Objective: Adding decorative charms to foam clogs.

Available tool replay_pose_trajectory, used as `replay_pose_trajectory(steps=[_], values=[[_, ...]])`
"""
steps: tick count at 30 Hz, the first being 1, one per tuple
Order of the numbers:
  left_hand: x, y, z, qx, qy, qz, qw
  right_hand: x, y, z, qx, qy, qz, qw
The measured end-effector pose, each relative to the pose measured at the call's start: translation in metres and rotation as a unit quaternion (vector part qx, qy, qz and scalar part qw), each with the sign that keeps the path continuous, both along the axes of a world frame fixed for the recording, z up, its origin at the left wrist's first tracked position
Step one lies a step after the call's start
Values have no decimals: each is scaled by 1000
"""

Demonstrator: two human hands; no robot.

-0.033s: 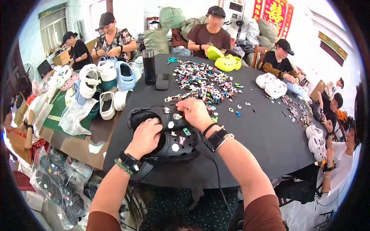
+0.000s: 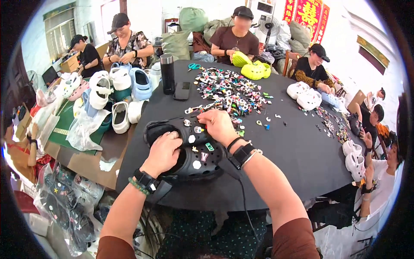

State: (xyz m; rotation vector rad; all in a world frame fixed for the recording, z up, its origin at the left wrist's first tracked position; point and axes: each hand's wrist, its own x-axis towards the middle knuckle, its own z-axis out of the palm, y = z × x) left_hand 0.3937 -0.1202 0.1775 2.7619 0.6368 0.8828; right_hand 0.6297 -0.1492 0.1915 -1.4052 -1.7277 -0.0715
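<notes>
A pair of black clogs lies side by side on the dark table, toes to the right. On the nearer clog [image 2: 202, 162] there are several charms, among them a letter, a green one and a white one. My left hand [image 2: 162, 151] grips the farther clog [image 2: 194, 134] at its opening, with some fingers hidden inside. Above that clog's toe, my right hand [image 2: 218, 126] is closed in a pinch. A speck of red shows under its fingertips, but what they hold is mostly hidden. Just beyond lies a heap of small colourful shoe charms [image 2: 228, 88].
Left of the far table stand a black bottle [image 2: 167, 74], a phone [image 2: 182, 91] and teal scissors [image 2: 194, 66]. White and blue clogs [image 2: 120, 117] crowd the left side. Across sit co-workers with lime-green clogs [image 2: 255, 71] and white clogs [image 2: 308, 100]. A cable [image 2: 245, 203] hangs over the near edge.
</notes>
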Motion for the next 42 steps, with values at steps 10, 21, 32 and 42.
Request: replay_pose_trajectory(steps=[10,21,32,42], values=[[5,6,0,7,2,-6,1000,2,20,1,-109,66,-49,991],[6,7,-4,26,-17,-20,999,4,28,-2,-178,101,-80,976],[5,3,-4,15,35,9,999,33,4,26,-102,-45,-1,994],[3,0,1,8,42,5,999,19,-2,60,-361,-168,77,914]])
